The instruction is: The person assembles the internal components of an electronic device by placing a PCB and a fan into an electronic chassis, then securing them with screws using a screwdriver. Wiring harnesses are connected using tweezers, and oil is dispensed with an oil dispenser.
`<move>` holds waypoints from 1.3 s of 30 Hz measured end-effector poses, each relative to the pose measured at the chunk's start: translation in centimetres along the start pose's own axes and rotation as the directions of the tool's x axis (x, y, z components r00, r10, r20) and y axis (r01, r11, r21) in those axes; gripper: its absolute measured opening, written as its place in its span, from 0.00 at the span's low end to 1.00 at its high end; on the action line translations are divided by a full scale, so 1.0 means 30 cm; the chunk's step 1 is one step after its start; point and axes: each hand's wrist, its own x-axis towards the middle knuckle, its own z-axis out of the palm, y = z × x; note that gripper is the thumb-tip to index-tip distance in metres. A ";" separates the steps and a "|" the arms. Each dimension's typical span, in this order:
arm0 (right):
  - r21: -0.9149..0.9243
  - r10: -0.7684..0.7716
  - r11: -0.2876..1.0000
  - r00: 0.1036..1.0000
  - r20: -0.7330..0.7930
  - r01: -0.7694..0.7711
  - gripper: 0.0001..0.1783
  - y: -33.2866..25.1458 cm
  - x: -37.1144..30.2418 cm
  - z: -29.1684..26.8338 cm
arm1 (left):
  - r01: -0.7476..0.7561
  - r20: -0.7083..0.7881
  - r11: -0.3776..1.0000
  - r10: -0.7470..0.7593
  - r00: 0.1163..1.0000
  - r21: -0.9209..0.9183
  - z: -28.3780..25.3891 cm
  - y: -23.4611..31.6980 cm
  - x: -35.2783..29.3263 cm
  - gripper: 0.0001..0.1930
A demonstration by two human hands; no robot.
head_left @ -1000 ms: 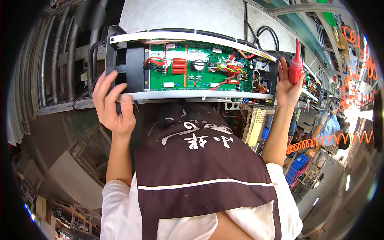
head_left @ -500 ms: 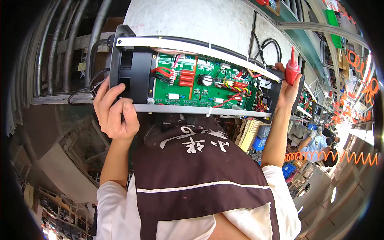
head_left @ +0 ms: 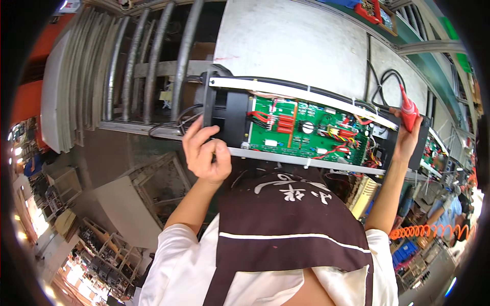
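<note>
A long open electronics chassis (head_left: 235, 118) lies across in front of me, with black ends and pale side rails. Inside it sit a green circuit board (head_left: 315, 113), a row of red components (head_left: 285, 123) and bundles of coloured wires. My left hand (head_left: 206, 153) has its fingers curled round the near corner of the chassis's left end. At the right end, my right hand (head_left: 407, 144) supports the chassis and also holds a red squeeze bottle (head_left: 410, 115), its tapered nozzle pointing up. Part of the right hand's grip is hidden behind the bottle and chassis.
Beyond the chassis lies a pale work surface (head_left: 286, 43), with metal rollers (head_left: 158, 61) to its left. A black cable (head_left: 399, 76) loops at the right. An orange coiled hose (head_left: 429, 232) hangs at lower right, near another person (head_left: 450, 204). A red bin (head_left: 367, 11) stands far back.
The view has swung left, so the chassis, bench and both hands appear farther right and slightly lower. Both hands keep their holds on the chassis, and the bottle stays in the right hand.
</note>
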 end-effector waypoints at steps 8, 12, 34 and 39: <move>0.060 0.034 0.998 0.992 -0.121 -0.027 0.28 0.009 0.031 0.014 | 0.037 0.008 0.999 -0.037 0.999 0.010 -0.007 0.009 -0.003 0.04; 0.165 0.124 0.979 0.992 -0.036 -0.116 0.27 -0.001 0.055 0.071 | 0.049 -0.039 0.999 -0.048 0.998 0.019 -0.021 0.025 -0.015 0.04; 0.531 0.195 0.801 0.959 0.207 -0.278 0.29 -0.004 0.119 -0.248 | 0.233 0.180 0.876 -0.333 0.926 0.422 -0.140 0.045 0.029 0.12; 0.610 0.339 0.730 0.938 0.068 -0.308 0.29 0.137 -0.021 -0.400 | -0.227 0.464 0.793 -0.078 0.882 0.565 -0.174 0.101 0.052 0.12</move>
